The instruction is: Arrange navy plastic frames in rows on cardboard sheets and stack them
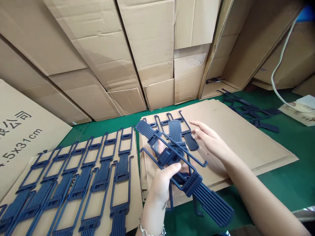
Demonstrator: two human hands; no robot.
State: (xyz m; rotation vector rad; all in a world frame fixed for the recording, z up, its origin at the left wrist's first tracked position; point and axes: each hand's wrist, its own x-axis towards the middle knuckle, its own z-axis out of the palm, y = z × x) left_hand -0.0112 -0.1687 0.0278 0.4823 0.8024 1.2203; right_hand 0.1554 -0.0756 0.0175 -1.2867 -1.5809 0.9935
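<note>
My left hand (159, 186) is closed around a bunch of dark blue plastic brackets (211, 200), each with a ribbed flat paddle and a bent wire-like frame. They cross at different angles, with paddles pointing up-left, up and down-right. My right hand (209, 137) has its fingers stretched out and nothing in them. It is just right of several similar brackets lying in a row (191, 141) on a cardboard stack (236, 144). Whether its fingertips touch the nearest one, I cannot tell. The held bunch partly hides that row.
More blue brackets (123, 167) lie in overlapping rows on a cardboard sheet at left. A loose pile of them (251, 109) sits on the green table (278, 183) at right. Cardboard boxes (157, 49) form a wall behind. A white cable (277, 65) hangs at right.
</note>
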